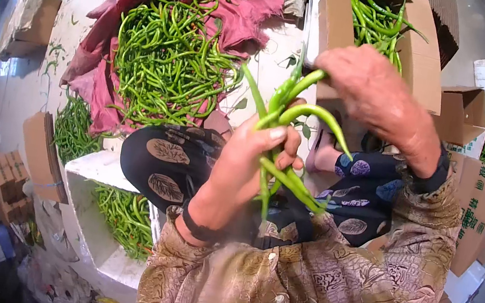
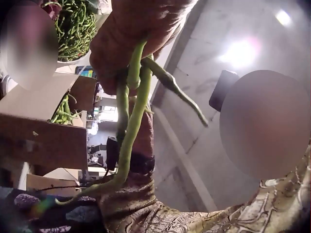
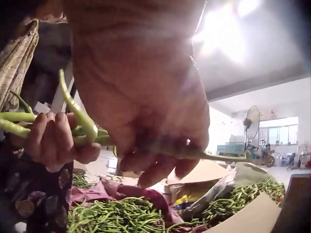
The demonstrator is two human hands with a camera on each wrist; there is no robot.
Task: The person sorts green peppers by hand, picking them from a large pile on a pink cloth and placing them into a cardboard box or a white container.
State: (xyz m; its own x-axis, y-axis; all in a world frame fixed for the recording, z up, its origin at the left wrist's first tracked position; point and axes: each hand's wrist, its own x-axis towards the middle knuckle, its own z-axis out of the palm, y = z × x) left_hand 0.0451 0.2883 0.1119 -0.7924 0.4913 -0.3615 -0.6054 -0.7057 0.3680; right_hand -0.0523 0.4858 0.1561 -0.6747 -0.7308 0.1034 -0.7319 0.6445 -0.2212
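Fanned out in several directions, a loose bunch of long green chili peppers (image 1: pixel 275 103) is gripped by the left hand (image 1: pixel 241 161), its thumb pressed across them. Just to the right, the right hand (image 1: pixel 370 86) bends down over the bunch, its fingertips at the end of one green chili pepper (image 1: pixel 308 82). In the right wrist view its curled fingers hold a pepper (image 3: pixel 221 157), whose thin end pokes out past them. The left hand (image 3: pixel 53 141) shows there too, with peppers over its fingers. Several peppers (image 2: pixel 133 131) hang down in the left wrist view.
A heap of green peppers (image 1: pixel 166 70) lies on a pink cloth (image 1: pixel 93 74) ahead on the left. An open cardboard box (image 1: pixel 420 62) holding peppers stands ahead on the right. A white foam box (image 1: pixel 77 214) with more peppers is at lower left. Flattened cardboard (image 1: pixel 46 152) leans nearby.
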